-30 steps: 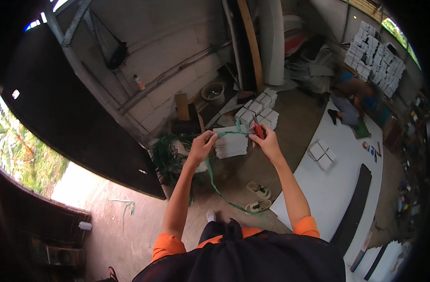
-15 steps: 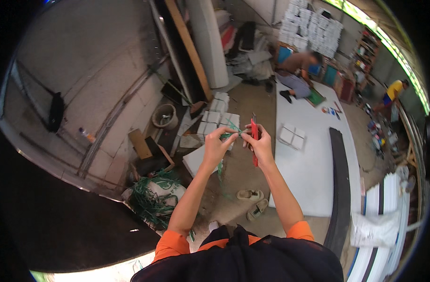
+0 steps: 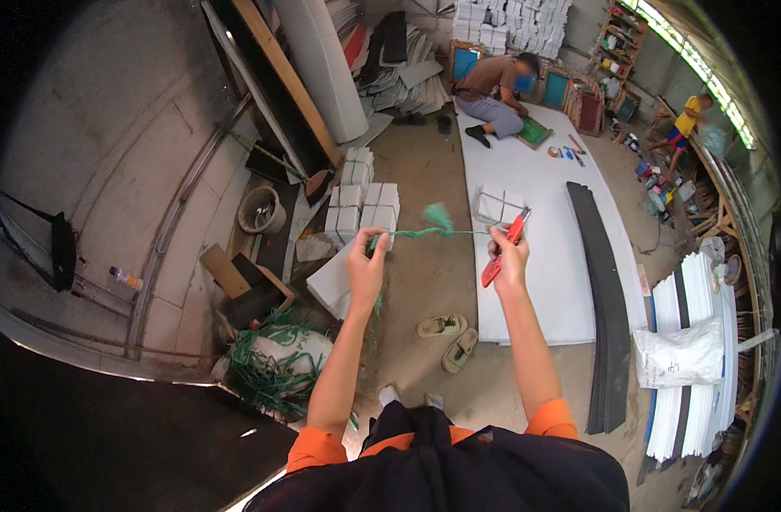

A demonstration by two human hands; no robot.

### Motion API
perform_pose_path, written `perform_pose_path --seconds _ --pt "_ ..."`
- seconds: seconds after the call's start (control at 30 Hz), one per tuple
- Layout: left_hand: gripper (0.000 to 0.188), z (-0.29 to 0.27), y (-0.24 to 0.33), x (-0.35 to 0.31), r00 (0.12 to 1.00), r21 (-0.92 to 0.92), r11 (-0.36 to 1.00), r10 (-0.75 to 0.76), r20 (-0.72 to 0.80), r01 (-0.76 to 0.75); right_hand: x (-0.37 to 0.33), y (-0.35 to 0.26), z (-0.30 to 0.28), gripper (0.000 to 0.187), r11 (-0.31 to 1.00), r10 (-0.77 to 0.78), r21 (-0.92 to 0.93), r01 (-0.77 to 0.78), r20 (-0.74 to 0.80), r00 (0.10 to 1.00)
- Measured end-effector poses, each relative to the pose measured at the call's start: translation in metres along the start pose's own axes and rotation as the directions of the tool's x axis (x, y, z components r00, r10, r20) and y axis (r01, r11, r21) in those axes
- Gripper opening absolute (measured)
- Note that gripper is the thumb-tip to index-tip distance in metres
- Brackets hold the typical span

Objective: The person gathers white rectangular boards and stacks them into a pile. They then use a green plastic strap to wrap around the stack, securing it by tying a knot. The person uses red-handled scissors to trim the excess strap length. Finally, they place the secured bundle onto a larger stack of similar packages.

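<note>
My left hand is closed on one end of some green plastic twine. The twine runs taut across to my right hand, with a blurred green tuft standing up near its middle. That right hand grips a red utility knife, its dark tip pointing up and away, and also seems to pinch the twine's thin end. Beyond my right hand, a strapped bundle of white sheets lies on a large white sheet. Several tied white stacks stand beyond my left hand.
A sack with tangled green twine sits left of my feet. A pair of shoes stands on the floor. A long dark strip lies along the right. One person sits on the white sheet; another is farther right.
My hands have moved apart, drawing the green twine straight between them. The red knife has gone right with my right hand and now tilts. The whole view has shifted.
</note>
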State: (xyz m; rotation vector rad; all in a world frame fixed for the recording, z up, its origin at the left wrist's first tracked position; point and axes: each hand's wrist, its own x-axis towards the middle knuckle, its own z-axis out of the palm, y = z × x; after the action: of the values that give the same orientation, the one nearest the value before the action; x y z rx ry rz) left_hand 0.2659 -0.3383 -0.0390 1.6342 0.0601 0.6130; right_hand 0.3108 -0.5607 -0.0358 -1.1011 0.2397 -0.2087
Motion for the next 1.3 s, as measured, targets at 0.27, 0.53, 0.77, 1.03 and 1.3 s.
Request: perform_pose_path --seconds 0.27,0.53,0.77,1.03,1.3 --pt "0.015 -0.032 -0.006 -0.031 0.956 -0.197 0.955 -0.254 -0.150 0.222 0.006 0.016 -0.034 0.022 0.983 -0.031 -0.178 0.035 0.023 0.999" --pt "0.013 -0.072 0.011 -0.066 0.915 -0.264 0.963 -0.156 -0.372 0.057 0.032 0.059 -0.060 0.018 0.926 -0.051 -0.358 0.116 0.186 0.981" --pt "0.012 -0.090 0.015 -0.097 0.929 -0.168 0.978 -0.175 -0.326 0.125 -0.022 0.096 -0.002 0.018 0.963 0.095 -0.269 0.025 0.425 0.900" --pt "0.011 -0.093 0.000 -0.137 0.955 0.042 0.978 -0.191 -0.227 0.206 -0.108 0.127 0.082 0.014 0.739 0.590 -0.225 -0.636 0.672 0.447" --pt "0.011 -0.174 -0.009 -0.172 0.942 0.039 0.949 -0.305 -0.141 0.314 -0.133 0.108 0.119 0.019 0.878 0.419 -0.139 -0.459 0.687 0.594"
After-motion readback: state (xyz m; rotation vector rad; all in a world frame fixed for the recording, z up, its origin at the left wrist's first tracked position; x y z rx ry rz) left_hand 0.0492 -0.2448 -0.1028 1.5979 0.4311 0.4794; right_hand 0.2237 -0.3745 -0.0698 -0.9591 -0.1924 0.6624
